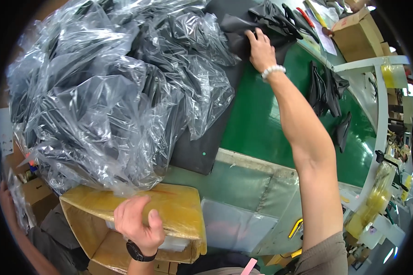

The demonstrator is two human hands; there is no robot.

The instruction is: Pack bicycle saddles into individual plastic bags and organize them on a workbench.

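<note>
My right hand [263, 51] is stretched far across the table with its fingers apart. The fingertips touch a black, soft, leather-like piece [237, 40] at the table's far side. Folded black pieces [274, 17] lie just beyond it. Over the near cardboard box [188, 204], covered in yellow-brown tape, is my left hand [140, 225]. Its fingers are bent and the thumb stands apart, with nothing seen in its grip. White or clear material shows inside the box. A large heap of clear plastic bags [110, 110] with dark contents fills the left side, above the box.
More black pieces [325, 89] lie on the green tabletop [266, 123] at the right, by a white metal frame [371, 64]. A brown carton [359, 34] and a red-handled tool [305, 17] are at the far right. Another person's arm [36, 254] shows at the left edge.
</note>
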